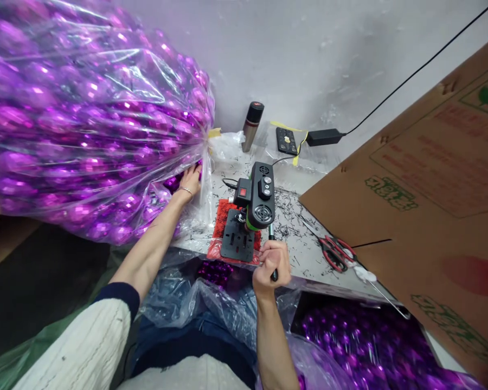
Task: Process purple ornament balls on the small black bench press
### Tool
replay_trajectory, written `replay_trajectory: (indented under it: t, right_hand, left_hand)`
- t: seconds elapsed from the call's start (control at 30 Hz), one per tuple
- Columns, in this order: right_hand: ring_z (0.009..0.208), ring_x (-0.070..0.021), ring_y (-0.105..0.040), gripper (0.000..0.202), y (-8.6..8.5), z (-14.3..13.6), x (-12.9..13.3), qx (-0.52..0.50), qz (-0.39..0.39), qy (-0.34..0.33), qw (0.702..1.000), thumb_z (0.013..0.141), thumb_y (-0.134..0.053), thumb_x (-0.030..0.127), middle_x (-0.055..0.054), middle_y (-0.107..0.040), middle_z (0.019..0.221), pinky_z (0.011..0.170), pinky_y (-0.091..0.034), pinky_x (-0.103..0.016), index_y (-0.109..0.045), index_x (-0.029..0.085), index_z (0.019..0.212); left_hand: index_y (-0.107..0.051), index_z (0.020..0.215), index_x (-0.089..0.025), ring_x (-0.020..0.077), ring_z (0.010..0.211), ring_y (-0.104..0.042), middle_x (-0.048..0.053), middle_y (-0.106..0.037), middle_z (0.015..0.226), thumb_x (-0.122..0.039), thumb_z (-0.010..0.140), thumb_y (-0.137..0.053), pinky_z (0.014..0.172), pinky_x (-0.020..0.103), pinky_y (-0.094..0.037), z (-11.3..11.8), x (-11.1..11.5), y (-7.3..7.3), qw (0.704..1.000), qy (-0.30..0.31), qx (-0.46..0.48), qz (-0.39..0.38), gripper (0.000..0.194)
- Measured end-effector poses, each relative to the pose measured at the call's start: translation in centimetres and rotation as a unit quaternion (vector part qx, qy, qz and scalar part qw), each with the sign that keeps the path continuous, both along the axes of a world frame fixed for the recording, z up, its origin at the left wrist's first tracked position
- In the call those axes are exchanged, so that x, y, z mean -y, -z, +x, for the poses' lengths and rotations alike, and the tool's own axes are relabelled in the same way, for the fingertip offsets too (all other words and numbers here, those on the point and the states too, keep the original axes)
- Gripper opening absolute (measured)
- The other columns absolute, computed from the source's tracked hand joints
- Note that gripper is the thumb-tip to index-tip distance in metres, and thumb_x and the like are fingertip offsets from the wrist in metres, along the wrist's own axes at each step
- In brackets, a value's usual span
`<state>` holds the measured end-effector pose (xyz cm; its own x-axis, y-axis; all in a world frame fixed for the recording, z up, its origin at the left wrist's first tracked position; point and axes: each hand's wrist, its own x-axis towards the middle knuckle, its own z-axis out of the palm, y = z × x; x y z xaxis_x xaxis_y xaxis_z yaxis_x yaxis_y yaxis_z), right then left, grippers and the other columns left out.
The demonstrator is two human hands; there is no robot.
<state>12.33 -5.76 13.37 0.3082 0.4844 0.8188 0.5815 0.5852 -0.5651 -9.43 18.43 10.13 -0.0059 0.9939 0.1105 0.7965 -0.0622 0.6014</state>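
Observation:
My left hand reaches to the mouth of a big clear plastic bag full of shiny purple baubles. Its fingers are stretched out against purple shiny pieces at the bag's edge, the tips partly hidden. My right hand is closed around the black-ended lever handle of a small bench device. This device has a black body with round vents and knobs, a red switch box at its side and a slotted black base plate. Under the plate lies a red mat.
Black clippings litter the white table. Behind stand a spray can, a black power adapter and a small black plate. Red-handled scissors lie beside a large cardboard box. More purple baubles lie below the table edge.

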Motion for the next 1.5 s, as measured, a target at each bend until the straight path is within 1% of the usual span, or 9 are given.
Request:
replay_trajectory:
  t: [0.2, 0.33, 0.5, 0.6, 0.7, 0.9, 1.03, 1.2, 1.5]
  right_hand:
    - [0.064, -0.0125, -0.057, 0.037, 0.4, -0.1, 0.1, 0.012, -0.010, 0.011, 1.000, 0.103, -0.041, 0.017, 0.002, -0.052, 0.065, 0.061, -0.044, -0.028, -0.047, 0.022, 0.067]
    - [0.064, -0.0128, -0.058, 0.037, 0.3, 0.1, 0.0, 0.008, 0.000, 0.001, 1.000, 0.103, -0.043, 0.016, 0.003, -0.052, 0.064, 0.061, -0.044, -0.028, -0.048, 0.022, 0.067]
    - [0.063, -0.0118, -0.057, 0.038, -0.5, 0.0, -0.1, -0.008, -0.001, -0.003, 1.000, 0.103, -0.043, 0.015, 0.003, -0.051, 0.063, 0.059, -0.042, -0.027, -0.048, 0.022, 0.066]
    - [0.061, -0.0129, -0.057, 0.040, -1.4, -0.1, -0.2, -0.021, -0.009, 0.010, 1.000, 0.104, -0.044, 0.017, 0.003, -0.050, 0.060, 0.057, -0.041, -0.028, -0.048, 0.023, 0.065]
    - [0.061, -0.0135, -0.057, 0.040, -2.4, -0.3, -0.3, -0.033, -0.016, 0.020, 0.999, 0.104, -0.045, 0.020, 0.003, -0.049, 0.059, 0.058, -0.042, -0.030, -0.048, 0.023, 0.064]
    - [0.062, -0.0123, -0.056, 0.040, -3.8, -0.4, -0.4, -0.052, -0.030, 0.011, 0.998, 0.105, -0.046, 0.020, 0.004, -0.050, 0.060, 0.059, -0.042, -0.029, -0.048, 0.022, 0.065]
    - [0.062, -0.0129, -0.057, 0.039, -3.6, -0.3, -0.4, -0.040, -0.030, 0.014, 0.999, 0.105, -0.046, 0.021, 0.004, -0.050, 0.060, 0.059, -0.044, -0.030, -0.050, 0.022, 0.066]
    - [0.062, -0.0132, -0.058, 0.039, -3.1, -0.2, -0.3, -0.031, -0.028, 0.016, 0.999, 0.104, -0.046, 0.020, 0.004, -0.050, 0.060, 0.060, -0.045, -0.030, -0.049, 0.022, 0.065]
    - [0.063, -0.0121, -0.057, 0.039, -2.8, -0.3, -0.3, -0.035, -0.014, 0.011, 0.999, 0.104, -0.045, 0.017, 0.004, -0.050, 0.062, 0.060, -0.044, -0.028, -0.050, 0.022, 0.066]
  left_hand:
    - [-0.058, 0.137, -0.012, 0.0431, 0.133, -0.057, 0.025, -0.055, 0.148, -0.026, 0.084, -0.072, 0.113, 0.054, -0.044, -0.1, 0.3, -0.4, 0.998, -0.055, -0.017, -0.029, 0.057]
    - [-0.062, 0.126, -0.015, 0.0312, 0.108, -0.071, 0.015, -0.073, 0.117, -0.039, 0.090, -0.070, 0.095, 0.040, -0.055, -0.9, 2.3, -1.7, 0.977, -0.119, 0.163, -0.072, 0.044]
    - [-0.063, 0.123, -0.016, 0.0160, 0.074, -0.071, 0.008, -0.075, 0.096, -0.054, 0.101, -0.057, 0.067, 0.027, -0.057, -1.1, 9.0, -3.1, 0.833, -0.037, 0.532, -0.144, 0.045]
    - [-0.068, 0.118, -0.015, 0.0176, 0.081, -0.073, 0.011, -0.076, 0.100, -0.053, 0.099, -0.063, 0.071, 0.029, -0.062, -0.1, 13.4, -2.9, 0.775, -0.006, 0.607, -0.173, 0.044]
    - [-0.069, 0.120, -0.017, 0.0204, 0.089, -0.076, 0.012, -0.078, 0.110, -0.051, 0.092, -0.072, 0.077, 0.032, -0.065, 1.9, 16.5, -1.0, 0.758, -0.014, 0.622, -0.197, 0.044]
    - [-0.067, 0.126, -0.019, 0.0258, 0.114, -0.075, 0.012, -0.078, 0.124, -0.052, 0.079, -0.083, 0.103, 0.041, -0.060, 6.8, 18.7, 4.3, 0.836, 0.021, 0.529, -0.142, 0.059]
    - [-0.066, 0.131, -0.021, 0.0259, 0.119, -0.072, 0.010, -0.076, 0.128, -0.048, 0.078, -0.084, 0.108, 0.044, -0.055, 8.1, 18.5, 6.3, 0.899, 0.087, 0.420, -0.084, 0.062]
    - [-0.069, 0.133, -0.024, 0.0317, 0.119, -0.071, 0.011, -0.077, 0.125, -0.046, 0.077, -0.087, 0.110, 0.052, -0.051, 8.1, 18.2, 7.1, 0.949, 0.101, 0.299, -0.001, 0.062]
    - [-0.059, 0.141, -0.025, 0.0303, 0.132, -0.065, 0.013, -0.071, 0.139, -0.044, 0.086, -0.082, 0.118, 0.051, -0.043, 8.9, 18.4, 6.8, 0.960, 0.175, 0.204, 0.079, 0.063]
